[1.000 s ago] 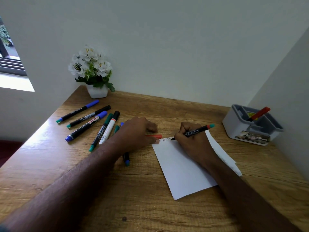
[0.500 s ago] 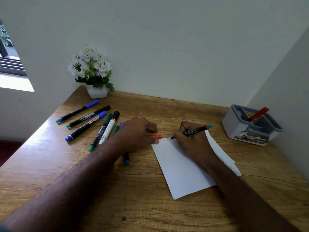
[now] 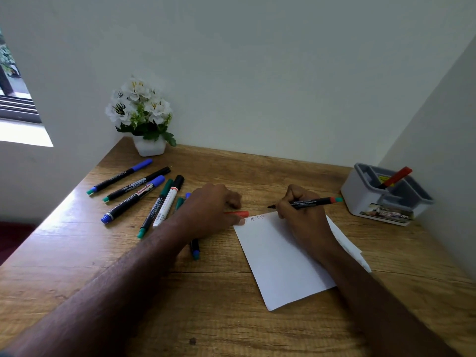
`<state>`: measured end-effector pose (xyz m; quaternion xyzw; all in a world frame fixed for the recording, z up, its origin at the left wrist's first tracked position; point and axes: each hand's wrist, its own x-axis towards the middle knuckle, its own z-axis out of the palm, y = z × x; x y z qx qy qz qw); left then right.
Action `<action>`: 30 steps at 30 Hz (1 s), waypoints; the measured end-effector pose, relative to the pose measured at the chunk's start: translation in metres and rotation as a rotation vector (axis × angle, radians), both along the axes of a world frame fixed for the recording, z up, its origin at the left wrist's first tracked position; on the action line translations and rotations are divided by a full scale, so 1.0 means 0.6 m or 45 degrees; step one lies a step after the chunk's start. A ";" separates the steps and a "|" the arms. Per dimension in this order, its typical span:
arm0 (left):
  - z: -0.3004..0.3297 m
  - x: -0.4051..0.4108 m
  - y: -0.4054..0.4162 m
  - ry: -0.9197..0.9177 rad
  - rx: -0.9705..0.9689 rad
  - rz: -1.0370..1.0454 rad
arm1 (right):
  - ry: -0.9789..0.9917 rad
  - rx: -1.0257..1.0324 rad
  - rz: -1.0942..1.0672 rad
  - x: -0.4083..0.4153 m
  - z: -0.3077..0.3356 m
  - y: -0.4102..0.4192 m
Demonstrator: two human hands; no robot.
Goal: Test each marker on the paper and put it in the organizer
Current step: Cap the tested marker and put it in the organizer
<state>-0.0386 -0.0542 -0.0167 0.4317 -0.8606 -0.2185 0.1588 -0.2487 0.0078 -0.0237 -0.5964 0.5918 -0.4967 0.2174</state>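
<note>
**Marker tip just off the top of the paper, cap in your other hand**

Your right hand (image 3: 302, 215) is closed around a black marker (image 3: 306, 203) with a red and teal end, held almost level, its uncovered tip pointing left and sitting just beyond the top edge of the paper (image 3: 280, 258). Whether the tip touches the desk (image 3: 231, 318) there cannot be told. Faint letters run along the top of the sheet, next to your hand. The heel of that hand rests on the paper, which lies at a slant near the middle of the desk with a second sheet showing under its right edge.

Your left hand (image 3: 213, 210) is curled shut with a red cap (image 3: 238, 214) sticking out from under the fingers, and your thumb presses on the top left corner of the paper.

The rest of the markers (image 3: 144, 191) lie in a loose fan on the left side of the desk, with blue, black and green caps. One more marker (image 3: 195, 249) is partly hidden under your left wrist.

The organizer (image 3: 365, 202), a pale grey box with several compartments, stands at the far right against the wall, well apart from the paper. A red marker (image 3: 395, 177) leans in one of its back compartments.

A white pot of white flowers (image 3: 141, 112) stands in the far left corner.
</note>
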 end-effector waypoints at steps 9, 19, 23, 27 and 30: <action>0.011 -0.005 0.010 0.295 -0.097 0.031 | 0.043 -0.143 0.170 -0.001 0.031 0.015; 0.013 -0.006 0.017 0.471 -0.096 -0.046 | -0.213 -0.196 0.244 0.002 0.026 0.015; 0.016 -0.007 0.019 0.477 -0.094 -0.060 | -0.236 -0.174 0.282 0.001 0.023 0.015; 0.014 -0.010 0.020 0.472 -0.105 -0.155 | -0.235 -0.121 0.355 0.006 0.020 0.015; 0.014 -0.011 0.020 0.505 -0.136 -0.224 | -0.258 -0.057 0.421 0.010 0.017 0.012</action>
